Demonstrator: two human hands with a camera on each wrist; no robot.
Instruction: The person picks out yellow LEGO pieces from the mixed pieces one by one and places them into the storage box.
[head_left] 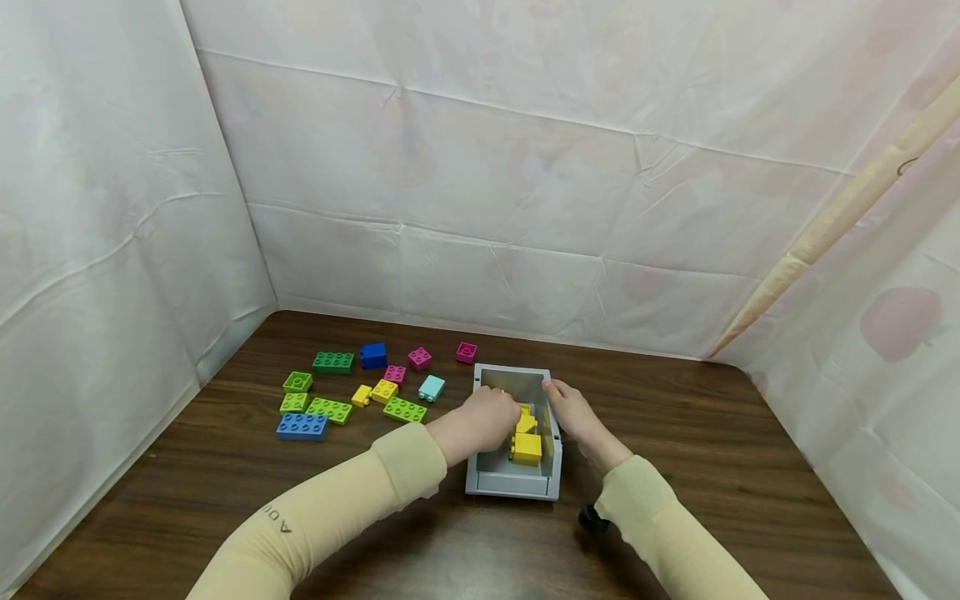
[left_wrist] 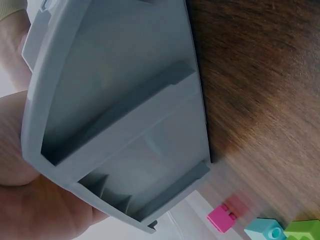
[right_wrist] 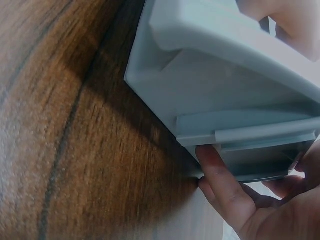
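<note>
Right hand (head_left: 576, 414) clamped on box (head_left: 513, 485) at 3 o'clock, probably steadying it; left hand (head_left: 491, 416) inside beside yellow bricks (head_left: 527, 449), grip hidden, can't tell.

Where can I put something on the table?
The table has a bare patch right of the grey bin, between the right sleeve and the cloth wall. Another lies between the front blue brick and the left sleeve. It's crowded left of the bin, among coloured bricks, and inside it, with yellow bricks and the left hand.
</note>
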